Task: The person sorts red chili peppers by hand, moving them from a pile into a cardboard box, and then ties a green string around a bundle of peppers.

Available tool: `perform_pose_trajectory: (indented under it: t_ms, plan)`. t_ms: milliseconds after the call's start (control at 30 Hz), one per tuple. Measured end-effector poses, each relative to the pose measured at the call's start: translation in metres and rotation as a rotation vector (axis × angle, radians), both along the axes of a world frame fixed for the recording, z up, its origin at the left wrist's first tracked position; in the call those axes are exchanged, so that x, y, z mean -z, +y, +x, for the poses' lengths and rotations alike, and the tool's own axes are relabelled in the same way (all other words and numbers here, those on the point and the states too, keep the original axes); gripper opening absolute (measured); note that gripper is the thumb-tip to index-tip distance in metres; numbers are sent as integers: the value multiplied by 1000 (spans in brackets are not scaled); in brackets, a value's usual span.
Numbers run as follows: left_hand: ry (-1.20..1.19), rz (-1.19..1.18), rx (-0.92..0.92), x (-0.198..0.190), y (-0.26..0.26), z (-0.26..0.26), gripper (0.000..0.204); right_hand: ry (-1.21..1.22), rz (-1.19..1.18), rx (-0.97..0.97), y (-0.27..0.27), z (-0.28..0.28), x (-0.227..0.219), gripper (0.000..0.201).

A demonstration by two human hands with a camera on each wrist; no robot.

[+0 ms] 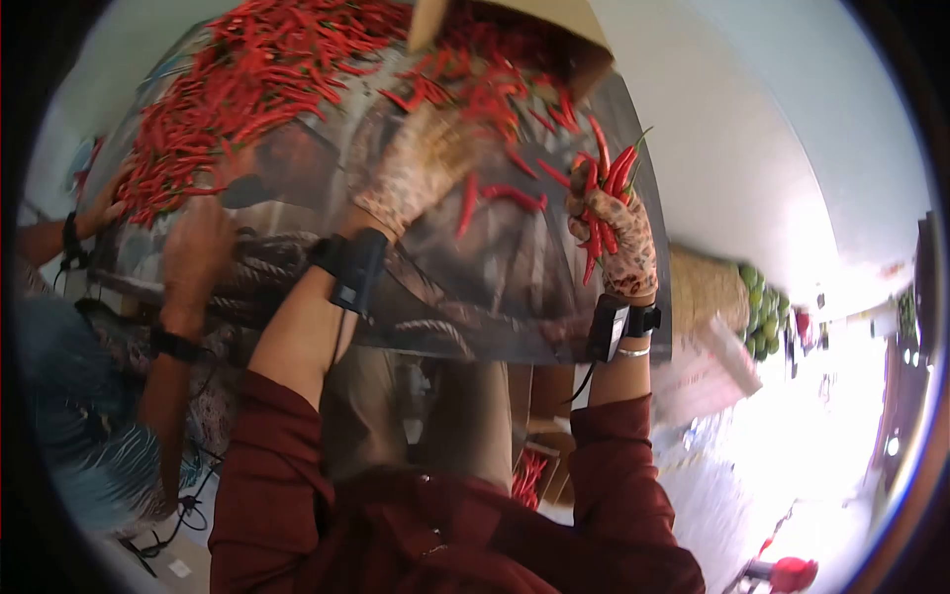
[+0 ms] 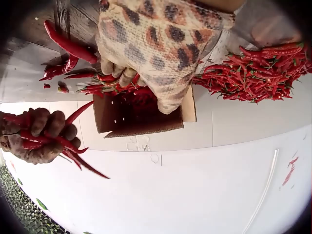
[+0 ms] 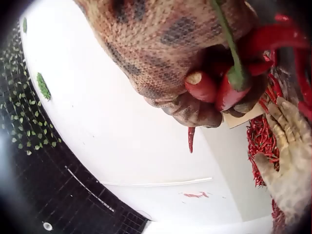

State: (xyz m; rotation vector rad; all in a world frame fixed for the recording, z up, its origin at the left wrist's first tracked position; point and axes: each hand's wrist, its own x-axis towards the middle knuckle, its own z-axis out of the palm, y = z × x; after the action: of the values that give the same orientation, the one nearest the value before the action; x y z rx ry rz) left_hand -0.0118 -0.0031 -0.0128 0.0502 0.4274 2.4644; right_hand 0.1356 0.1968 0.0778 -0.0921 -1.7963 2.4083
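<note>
A bunch of red chillies [image 1: 601,193] is gripped in the gloved right hand [image 1: 621,243], fingers curled tightly round it, stems and tips sticking out above and below the fist; the hand is held raised just beside the table's right edge. The gloved left hand [image 1: 421,168] is stretched forward, fingers loosely bent down among loose chillies [image 1: 485,94] spilling from a tipped cardboard box [image 1: 559,35]; whether any are pinched cannot be told. A large chilli heap [image 1: 237,89] is spread further left on the printed table cover [image 1: 475,277]; another person's bare hands [image 1: 193,247] are seen at its near edge.
</note>
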Motion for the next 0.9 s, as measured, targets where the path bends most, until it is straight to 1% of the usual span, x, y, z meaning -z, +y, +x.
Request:
perform_pose_trajectory:
  t_ms: [33, 67, 100, 167, 200, 233, 267, 300, 333, 400, 433, 467, 533, 567, 633, 667, 700, 733, 800, 833, 867, 900]
  plan:
    - [2, -14, -9, -1, 0, 0, 49, 44, -77, 2, 3, 19, 2, 35]
    - [22, -26, -20, 0, 0, -3, 50, 60, -94, 29, 9, 41, 8, 44]
    - [22, -45, -31, -2, -1, 0, 51, 36, -101, 87, 19, 68, 14, 44]
    - [-13, -107, -38, -14, 4, 9, 53, 71, -32, 40, 42, 116, 20, 57]
    - [-38, -156, -4, -12, -8, 9, 53, 10, -15, 295, 29, 144, 34, 59]
    - [8, -149, -15, -11, -7, 8, 53, 22, -58, 282, 33, 166, 35, 58]
    - [59, -138, -33, -10, -5, 6, 53, 6, -47, 315, 42, 190, 40, 58]
    - [63, -102, -38, -8, -1, 2, 52, -10, -37, 343, 52, 214, 47, 58]
    - [66, -126, -50, -11, 3, 4, 53, -6, -30, 351, 60, 237, 55, 58]
    - [58, -169, -59, -18, 5, 9, 55, -78, -17, 469, 69, 278, 73, 58]
    - [50, -166, -59, -18, 5, 9, 55, -83, -23, 473, 73, 296, 86, 58]
    - [43, -163, -57, -18, 5, 10, 55, -138, -57, 525, 78, 313, 102, 58]
    - [54, -177, -56, -23, 5, 17, 55, -230, -87, 663, 69, 319, 109, 55]
    - [70, -184, -60, -25, 6, 19, 55, -231, -96, 667, 73, 322, 117, 55]
    - [108, -179, -10, -7, -2, 1, 56, -380, -45, 697, 82, 329, 140, 45]
    - [128, -130, 17, -1, -5, -5, 54, -467, 74, 706, 85, 328, 150, 36]
    - [149, -79, 41, 0, -5, -7, 51, -465, 68, 712, 92, 325, 162, 36]
    - [120, -127, -10, -5, -1, -3, 52, -539, 110, 667, 103, 322, 182, 33]
    - [103, -153, -31, -9, 3, 1, 51, -676, 182, 590, 124, 320, 230, 29]
    - [84, -177, -57, -10, 2, 0, 49, -672, 178, 584, 134, 317, 253, 29]
    - [86, -181, -62, -8, 1, -1, 49, -759, 152, 580, 139, 310, 265, 27]
    - [94, -166, -27, -4, 0, -3, 48, -840, 128, 572, 147, 306, 286, 26]
